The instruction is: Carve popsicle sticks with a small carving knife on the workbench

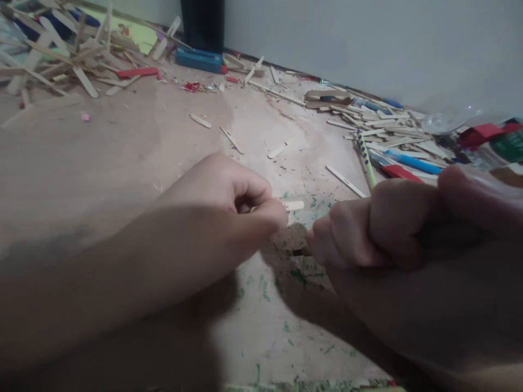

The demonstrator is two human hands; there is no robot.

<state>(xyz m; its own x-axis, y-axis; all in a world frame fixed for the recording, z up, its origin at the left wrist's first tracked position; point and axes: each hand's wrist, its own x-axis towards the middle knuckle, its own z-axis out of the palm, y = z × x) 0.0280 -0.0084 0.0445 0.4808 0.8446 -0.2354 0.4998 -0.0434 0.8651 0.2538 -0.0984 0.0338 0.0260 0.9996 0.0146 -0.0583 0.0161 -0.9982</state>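
In the middle of the view, my left hand (245, 207) is closed in a pinch. The pale rounded end of a wooden craft stick (296, 205) pokes out past its thumb; the rest is hidden by the fingers. To the right, my right hand (368, 228) is curled into a fist, its little-finger side towards the left hand. What it grips is hidden; a small dark tip (301, 252) shows just beside the little finger. Both hands are over the wooden table (261, 326), which is strewn with green flecks.
A large heap of craft sticks (53, 60) lies at the back left, another pile (392, 130) at the right. Near it are a dotted pencil (365, 160) and a blue pen (412, 161). A dark upright object (203, 24) stands behind a blue box (199, 60) by the wall.
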